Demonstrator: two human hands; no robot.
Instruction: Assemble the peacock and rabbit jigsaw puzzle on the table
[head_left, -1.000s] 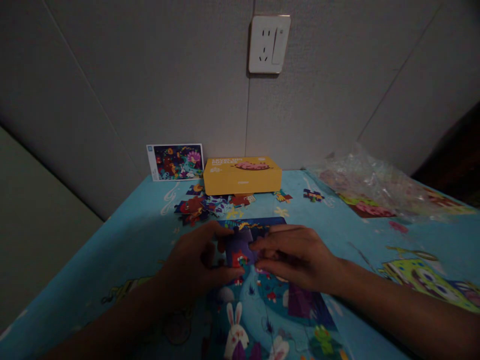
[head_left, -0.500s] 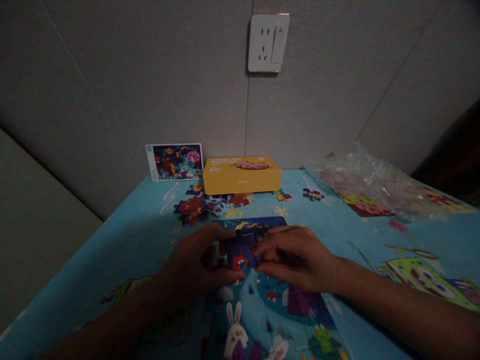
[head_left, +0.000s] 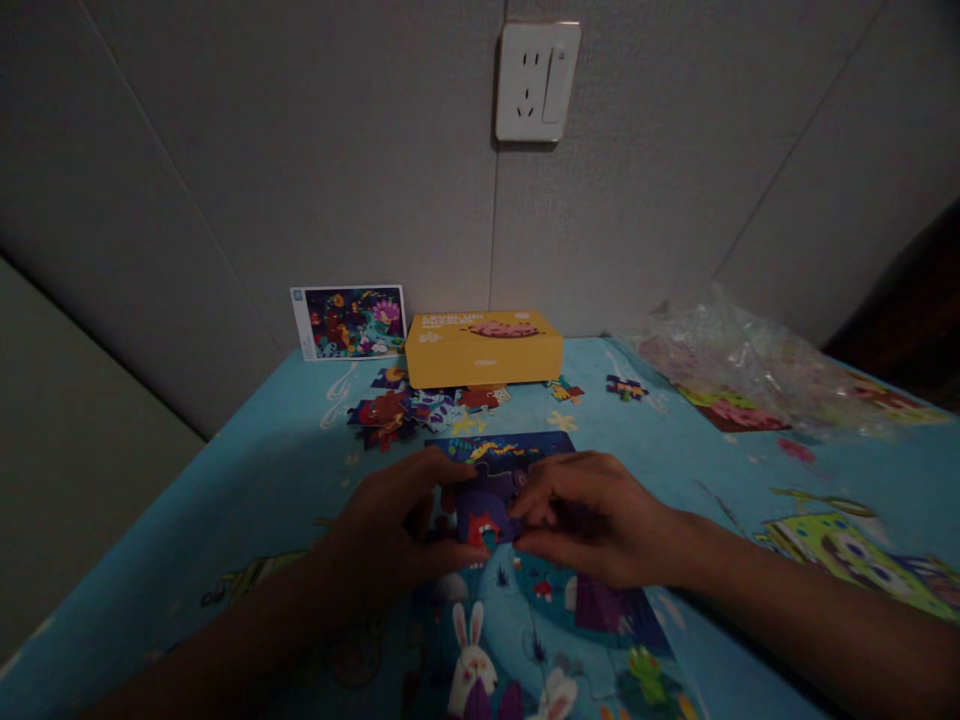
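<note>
I hold the purple piece in the left hand, fingers half-spread; the right hand, nearly closed, touches it, grip unclear. It now sits flatter, toward the far edge of the puzzle.

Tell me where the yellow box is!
In the head view, the yellow box sits at the far side of the table, near the middle, just right of the picture card, with loose puzzle pieces in front.

The left grip pinches a puzzle piece.
</note>
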